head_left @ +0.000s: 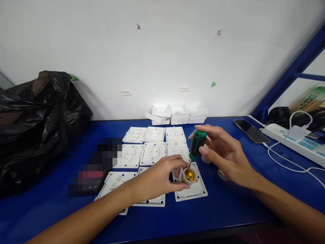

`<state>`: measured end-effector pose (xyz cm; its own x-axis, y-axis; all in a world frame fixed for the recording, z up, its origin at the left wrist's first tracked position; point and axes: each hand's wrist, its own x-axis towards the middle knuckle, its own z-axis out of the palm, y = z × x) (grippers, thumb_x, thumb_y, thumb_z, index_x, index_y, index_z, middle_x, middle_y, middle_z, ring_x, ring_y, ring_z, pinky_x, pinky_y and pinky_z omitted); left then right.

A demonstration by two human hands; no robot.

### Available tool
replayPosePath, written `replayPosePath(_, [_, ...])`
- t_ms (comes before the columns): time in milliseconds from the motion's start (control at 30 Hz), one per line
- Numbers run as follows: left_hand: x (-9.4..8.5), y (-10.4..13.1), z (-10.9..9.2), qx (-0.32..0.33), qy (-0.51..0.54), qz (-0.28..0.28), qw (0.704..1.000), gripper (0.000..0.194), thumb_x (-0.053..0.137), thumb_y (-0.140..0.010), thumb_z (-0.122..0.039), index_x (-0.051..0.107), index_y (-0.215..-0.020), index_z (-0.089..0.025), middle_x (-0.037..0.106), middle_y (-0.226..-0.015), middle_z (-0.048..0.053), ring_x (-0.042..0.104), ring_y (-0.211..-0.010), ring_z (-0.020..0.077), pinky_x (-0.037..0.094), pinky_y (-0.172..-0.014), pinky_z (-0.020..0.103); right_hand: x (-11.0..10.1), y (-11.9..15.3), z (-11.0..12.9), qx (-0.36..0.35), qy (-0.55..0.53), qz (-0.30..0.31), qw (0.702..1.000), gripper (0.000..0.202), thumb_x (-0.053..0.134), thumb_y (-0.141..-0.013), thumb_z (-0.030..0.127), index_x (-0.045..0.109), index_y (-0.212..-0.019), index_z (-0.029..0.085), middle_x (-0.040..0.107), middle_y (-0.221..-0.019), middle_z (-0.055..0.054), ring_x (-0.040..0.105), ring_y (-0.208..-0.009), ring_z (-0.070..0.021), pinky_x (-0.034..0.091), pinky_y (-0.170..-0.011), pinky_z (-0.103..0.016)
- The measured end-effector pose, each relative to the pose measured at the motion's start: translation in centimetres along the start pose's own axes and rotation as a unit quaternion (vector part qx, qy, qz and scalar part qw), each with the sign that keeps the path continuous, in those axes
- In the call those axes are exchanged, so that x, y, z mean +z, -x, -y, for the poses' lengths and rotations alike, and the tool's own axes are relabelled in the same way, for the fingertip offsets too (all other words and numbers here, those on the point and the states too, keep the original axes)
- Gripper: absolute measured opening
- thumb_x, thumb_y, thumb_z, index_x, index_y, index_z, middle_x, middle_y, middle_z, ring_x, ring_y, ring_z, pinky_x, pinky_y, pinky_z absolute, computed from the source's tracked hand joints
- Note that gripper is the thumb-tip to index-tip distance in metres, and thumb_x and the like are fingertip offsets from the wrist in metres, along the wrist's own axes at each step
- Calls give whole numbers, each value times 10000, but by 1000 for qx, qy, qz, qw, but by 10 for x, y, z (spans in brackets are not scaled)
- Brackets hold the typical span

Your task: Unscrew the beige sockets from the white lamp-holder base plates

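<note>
Socket (190, 176), gold inside, is at 5 o'clock from the middle of the view. Biggest of all, a white wall (165, 61) stands at 12, with a blue table (177, 223) below it. At 9 a black bag (43, 128) slumps on the table, and at 3 lies a white power strip (307, 144) with cables (279, 144). The left hand (165, 173), at 6, pinches the socket between thumb and fingers. The right hand (225, 152), at 4, has thumb and fingers closed round a green driver (198, 144), whose shaft slants down into the socket. White plates (153, 152) lie in rows between 5 and 7, one beneath the socket; whether socket and plate touch, I cannot tell. White boxes (179, 113) are stacked by the wall, just off the middle toward 2. A phone (251, 131) lies at 3, near the strip. Smallest, a gold bit (196, 180) sits just beside the socket.
</note>
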<state>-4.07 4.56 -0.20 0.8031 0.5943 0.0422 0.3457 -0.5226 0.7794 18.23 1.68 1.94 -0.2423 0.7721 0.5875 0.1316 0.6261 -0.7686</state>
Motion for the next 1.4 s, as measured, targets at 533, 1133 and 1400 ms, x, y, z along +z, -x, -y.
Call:
replayPosePath(533, [1, 1, 6, 4, 28, 5, 1000, 287, 810, -889, -363, 678, -1100, -221, 641, -1082, 30, 609, -927, 195, 464, -767, 290, -2, 3, 9, 44, -7, 42, 998, 455, 507, -1064, 225, 481, -1485, 396, 663, -1305, -24, 619, -1200, -175, 519, -991, -359])
replayPosePath(1133, [0, 0, 2, 9, -3, 2, 1000, 268, 806, -892, -358, 694, -1099, -229, 643, -1027, 12, 597, -878, 191, 442, -738, 292, 4, 8, 1, -147, 89, -22, 985, 675, 782, -838, 65, 579, -1423, 335, 678, -1003, -19, 627, -879, -224, 530, -717, -415])
replayPosePath(1400, [0, 0, 2, 1, 0, 7, 1000, 286, 796, -902, -355, 683, -1135, -233, 631, -1025, 14, 590, -862, 184, 449, -748, 294, 3, 6, -4, -172, 76, -72, 980, 664, 809, -795, 40, 615, -1362, 324, 672, -981, -14, 643, -813, -221, 549, -692, -430])
